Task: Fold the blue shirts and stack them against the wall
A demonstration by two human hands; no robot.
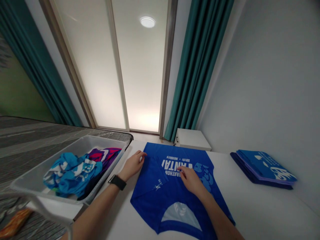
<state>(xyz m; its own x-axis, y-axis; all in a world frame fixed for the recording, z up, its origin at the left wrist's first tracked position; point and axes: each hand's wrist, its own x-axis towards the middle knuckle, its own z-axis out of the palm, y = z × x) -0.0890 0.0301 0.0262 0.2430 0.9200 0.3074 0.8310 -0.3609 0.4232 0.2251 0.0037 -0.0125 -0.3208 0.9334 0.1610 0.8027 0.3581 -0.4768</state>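
Our left hand [136, 161] and right hand [191, 180] are apart, each at its own place on the blue shirt [170, 188], which lies spread before us with its collar [183, 225] towards us. Left fingertips meet the shirt's left edge near the far end; right fingers bend down onto the white print [172, 166] — whether either hand pinches the cloth, we cannot tell. What we have in hand looks like smoothing and squaring the shirt, and to do that well we would keep the left fingertips light but steady on the edge, so it does not creep. With the right we would stroke outward with flat fingers rather than poke, since thin, slippery-looking cloth probably gathers easily under a bent fingertip. We should mind our right forearm, which crosses above the shirt's right side and could drag it. Around the shirt, the white table [237, 200] leaves us room to straighten the edges. To our left stands a plastic tub [107, 141] of rumpled clothes [72, 173]; away to our right, a folded stack [265, 168] — well clear of our elbows. Beyond are a white cabinet [192, 138] and a green curtain [197, 73].
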